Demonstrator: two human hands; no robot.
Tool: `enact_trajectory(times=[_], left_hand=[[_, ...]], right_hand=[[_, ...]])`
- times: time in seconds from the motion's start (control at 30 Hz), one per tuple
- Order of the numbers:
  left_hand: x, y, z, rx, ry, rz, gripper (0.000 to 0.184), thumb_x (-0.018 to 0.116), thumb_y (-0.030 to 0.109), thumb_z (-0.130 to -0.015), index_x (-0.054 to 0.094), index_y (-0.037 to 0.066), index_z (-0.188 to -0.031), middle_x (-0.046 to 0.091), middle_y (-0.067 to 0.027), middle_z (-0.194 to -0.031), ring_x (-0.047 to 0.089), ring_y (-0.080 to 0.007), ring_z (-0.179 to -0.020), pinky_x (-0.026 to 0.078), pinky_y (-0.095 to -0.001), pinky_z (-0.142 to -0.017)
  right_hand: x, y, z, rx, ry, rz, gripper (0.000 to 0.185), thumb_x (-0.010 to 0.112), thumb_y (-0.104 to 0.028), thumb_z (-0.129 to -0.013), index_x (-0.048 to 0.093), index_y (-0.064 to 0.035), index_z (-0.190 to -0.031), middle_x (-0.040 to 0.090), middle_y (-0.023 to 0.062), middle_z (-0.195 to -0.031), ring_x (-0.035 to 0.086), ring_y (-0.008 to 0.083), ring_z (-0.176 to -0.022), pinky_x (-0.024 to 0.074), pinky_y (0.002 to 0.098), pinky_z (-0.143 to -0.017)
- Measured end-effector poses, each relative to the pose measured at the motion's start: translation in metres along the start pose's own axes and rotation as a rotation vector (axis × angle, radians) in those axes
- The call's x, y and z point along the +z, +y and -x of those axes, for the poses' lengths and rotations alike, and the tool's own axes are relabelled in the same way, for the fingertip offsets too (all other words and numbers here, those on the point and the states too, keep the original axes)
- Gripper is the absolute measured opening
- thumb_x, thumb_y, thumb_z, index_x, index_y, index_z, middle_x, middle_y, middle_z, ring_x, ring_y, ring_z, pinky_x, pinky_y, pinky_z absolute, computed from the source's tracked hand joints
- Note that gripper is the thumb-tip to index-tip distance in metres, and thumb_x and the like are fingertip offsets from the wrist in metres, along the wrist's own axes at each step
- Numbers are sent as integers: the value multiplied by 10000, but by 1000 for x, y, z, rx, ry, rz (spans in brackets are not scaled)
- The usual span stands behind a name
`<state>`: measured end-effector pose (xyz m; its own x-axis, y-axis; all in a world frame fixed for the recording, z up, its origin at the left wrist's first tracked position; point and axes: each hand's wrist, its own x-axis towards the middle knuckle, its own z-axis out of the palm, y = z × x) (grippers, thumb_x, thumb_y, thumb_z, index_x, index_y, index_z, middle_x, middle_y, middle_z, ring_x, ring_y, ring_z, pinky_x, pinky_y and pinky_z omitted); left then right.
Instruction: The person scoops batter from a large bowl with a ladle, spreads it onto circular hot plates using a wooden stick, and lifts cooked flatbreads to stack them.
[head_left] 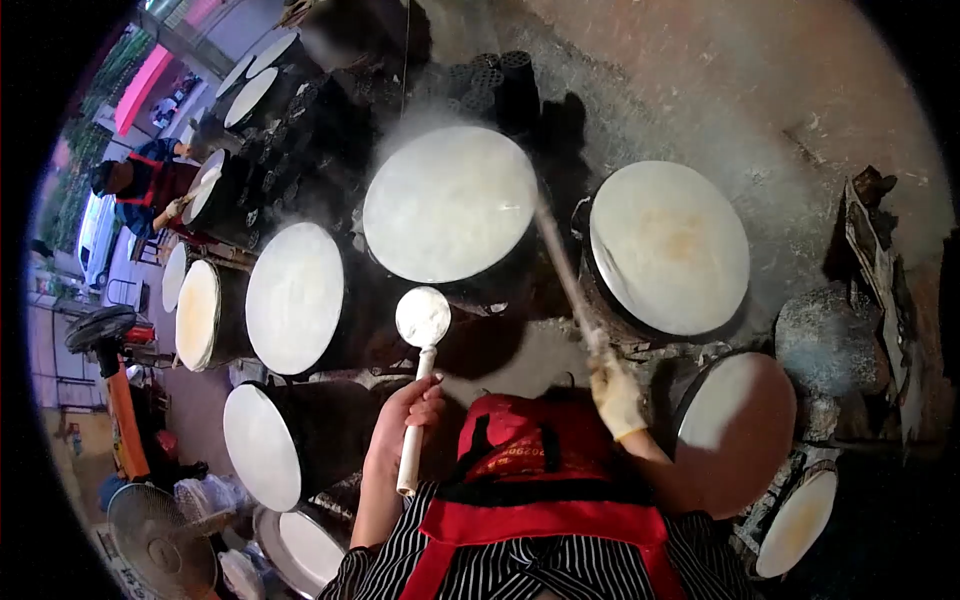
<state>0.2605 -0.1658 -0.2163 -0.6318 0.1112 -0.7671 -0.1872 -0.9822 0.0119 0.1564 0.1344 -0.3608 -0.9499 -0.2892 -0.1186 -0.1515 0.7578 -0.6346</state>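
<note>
My bare left hand (418, 403) is closed round the pale handle of a ladle (423, 318), whose round bowl looks white inside. In my right hand (615, 398), which wears a pale glove, is a long thin stick (565, 265). The stick's far end reaches the right edge of a round white griddle (450, 204) that gives off steam. Right of the stick lies another round griddle (670, 248) with a light brown patch near its middle. The ladle's bowl is just below the steaming griddle, seemingly apart from it.
More round white-topped griddles stand at left (294, 298), lower left (262, 447) and lower right (738, 435). Dark perforated cylinders (517, 85) are beyond the middle griddle. At upper left a co-worker (150, 190) handles a stick over another griddle. A fan (160, 540) stands lower left.
</note>
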Motion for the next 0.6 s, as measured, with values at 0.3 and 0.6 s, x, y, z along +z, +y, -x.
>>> enact_trajectory(times=[0.3,0.6], left_hand=[[50,-8,-5,98,-28,-174,180,450,74,-898,423,-27,-1045,396,-42,-702,311,-46,-472,263,-138,-322],[106,31,-52,55,-56,-585,203,435,82,-902,420,-22,-1076,364,-7,-677,312,-42,-490,247,-139,-339]], right_hand=[[6,0,5,-180,109,-678,429,586,-174,-786,500,-97,-1200,596,210,-907,591,354,-740,489,413,-647],[-62,-59,-156,80,47,575,374,595,-246,-754,515,-104,-1091,545,122,-1018,615,257,-824,516,364,-642]])
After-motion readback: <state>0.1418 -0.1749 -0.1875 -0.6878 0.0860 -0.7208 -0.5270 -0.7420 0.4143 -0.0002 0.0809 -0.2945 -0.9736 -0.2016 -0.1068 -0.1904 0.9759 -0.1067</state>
